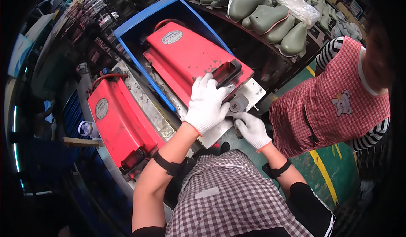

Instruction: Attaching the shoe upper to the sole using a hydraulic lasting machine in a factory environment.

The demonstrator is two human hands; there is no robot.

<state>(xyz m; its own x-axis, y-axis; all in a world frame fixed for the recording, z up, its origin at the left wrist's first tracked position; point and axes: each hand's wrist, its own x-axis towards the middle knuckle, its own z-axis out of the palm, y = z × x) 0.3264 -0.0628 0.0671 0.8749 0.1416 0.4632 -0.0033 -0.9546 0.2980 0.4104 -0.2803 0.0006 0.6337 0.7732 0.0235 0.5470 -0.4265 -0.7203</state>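
Observation:
My left hand (207, 104), in a white knit glove, rests against the front of a red machine housing (190, 55). Its fingers are spread, the thumb and forefinger pointing toward a grey round wheel (237, 104) at the machine's front end. A black guard (226, 73) sits just above those fingers. Beside the wheel, my right hand (253, 130), gloved in white too, has its fingers curled in. Whatever it may grip is mostly hidden; a small dark piece shows under the fingers.
A blue bin (122, 27) surrounds the machine's rear. To the left stands a second red machine (122, 123). Olive-green shoe-shaped forms (264, 19) fill a rack behind, with a clear plastic bag (298, 4) on top. A person in a red checked apron (321, 106) stands close at right.

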